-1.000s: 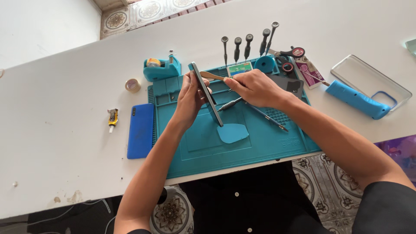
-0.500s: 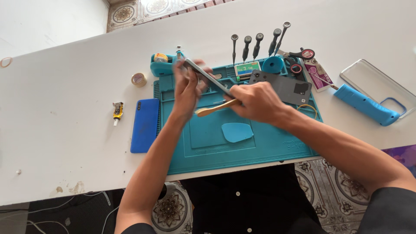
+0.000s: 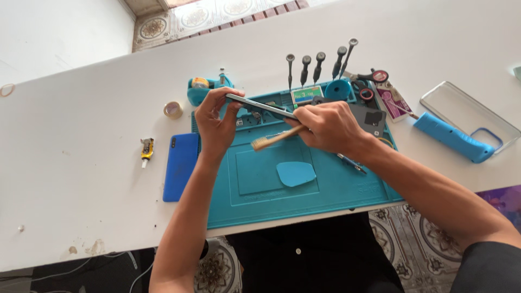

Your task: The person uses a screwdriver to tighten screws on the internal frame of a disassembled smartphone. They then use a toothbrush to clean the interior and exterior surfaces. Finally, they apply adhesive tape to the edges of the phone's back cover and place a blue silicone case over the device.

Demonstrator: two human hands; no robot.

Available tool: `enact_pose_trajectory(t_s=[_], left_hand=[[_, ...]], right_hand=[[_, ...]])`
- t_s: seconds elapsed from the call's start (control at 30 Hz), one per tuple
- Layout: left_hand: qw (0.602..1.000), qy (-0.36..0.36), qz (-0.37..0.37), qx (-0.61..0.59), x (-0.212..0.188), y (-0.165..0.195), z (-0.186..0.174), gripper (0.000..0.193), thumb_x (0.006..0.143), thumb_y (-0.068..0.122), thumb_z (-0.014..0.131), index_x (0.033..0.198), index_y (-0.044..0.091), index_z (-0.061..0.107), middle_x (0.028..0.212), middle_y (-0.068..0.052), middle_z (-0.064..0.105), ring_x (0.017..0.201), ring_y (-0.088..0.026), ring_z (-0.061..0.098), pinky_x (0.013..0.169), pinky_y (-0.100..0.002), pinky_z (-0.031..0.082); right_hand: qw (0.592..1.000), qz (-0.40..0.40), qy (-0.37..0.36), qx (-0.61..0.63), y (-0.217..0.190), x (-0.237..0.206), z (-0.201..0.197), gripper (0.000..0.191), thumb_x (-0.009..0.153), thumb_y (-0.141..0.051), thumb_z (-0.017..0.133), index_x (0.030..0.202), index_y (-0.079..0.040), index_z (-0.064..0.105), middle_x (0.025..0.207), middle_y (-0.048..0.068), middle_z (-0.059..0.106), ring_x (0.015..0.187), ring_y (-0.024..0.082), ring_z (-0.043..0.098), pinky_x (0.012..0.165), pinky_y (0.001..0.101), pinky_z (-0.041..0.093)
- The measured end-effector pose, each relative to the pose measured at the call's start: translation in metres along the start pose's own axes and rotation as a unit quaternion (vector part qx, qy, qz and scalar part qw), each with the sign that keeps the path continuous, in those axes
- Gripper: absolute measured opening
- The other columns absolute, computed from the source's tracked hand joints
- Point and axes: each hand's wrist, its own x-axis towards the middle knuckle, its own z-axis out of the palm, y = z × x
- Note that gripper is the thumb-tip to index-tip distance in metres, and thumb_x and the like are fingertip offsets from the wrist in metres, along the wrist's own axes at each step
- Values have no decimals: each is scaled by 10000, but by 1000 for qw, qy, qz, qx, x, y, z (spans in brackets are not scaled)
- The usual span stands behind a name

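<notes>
White bench [image 3: 81, 163] is carrying everything; going left to right, a small yellow tool [image 3: 146, 150] and a tape roll [image 3: 173, 109] are lying near a blue phone [image 3: 180, 166], which is resting flat just beside the teal mat [image 3: 325, 190] at its 9 o'clock edge; the left hand [image 3: 216, 123] is clenching one end of a thin flat panel [image 3: 260, 106], which a second ago was lying nearly along the mat and is now being lifted and tilted edge-on over the mat's 12 o'clock trays; the right hand [image 3: 331, 126] is gripping the panel's other end together with a wooden-handled brush [image 3: 275, 138], whose bristles are now pointing toward 9 o'clock beneath the panel, so the work appears to be shifting from the mat to the raised panel's underside; a blue pick [image 3: 296, 173] is sitting alone in the mat's central recess; the shallow trays at 12 o'clock are holding small parts too tiny to tell; five screwdrivers [image 3: 320, 66] are standing along the far edge; at 3 o'clock, a clear case [image 3: 472, 111] is lying empty, touching a blue handled tool [image 3: 453, 138].
</notes>
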Motion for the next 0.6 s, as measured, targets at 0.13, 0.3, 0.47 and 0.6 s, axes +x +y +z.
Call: enact_pose_trajectory(t_s=[0.13,0.3,0.47,0.6], left_hand=[[973,-31,-108,-203,-1,6,16,509,1065,422,470,1491,185,327,1479,-154,511,1383,-267,569,1126,-478,551],[849,-92,-293,-431,-5,22,27,879,955,751,231,1582,134,230,1470,-221,545,1309,-387,597,1030,-586,564],[811,-62,-306,-494,-1,29,21,976,914,821,200,1581,113,290,1367,-219,571,1285,-442,600,1019,-617,571],[777,-47,-311,-545,-2,29,22,994,922,833,188,1594,111,315,1368,-207,568,1317,-456,584,1074,-625,527]], right_hand=[[992,-80,57,-80,-7,-5,-3,169,934,-173,801,932,-51,685,632,-16,579,512,123,574,479,314,470],[984,-126,64,-107,-11,-4,5,307,908,-186,821,1154,-28,729,760,-13,624,624,79,594,527,277,482],[991,-126,33,-33,-4,-3,3,388,817,-248,828,1137,-47,742,747,-19,545,661,105,590,578,298,499],[981,-153,43,-109,-8,-4,0,343,888,-195,821,1189,-43,759,710,-33,502,614,77,541,517,271,437]])
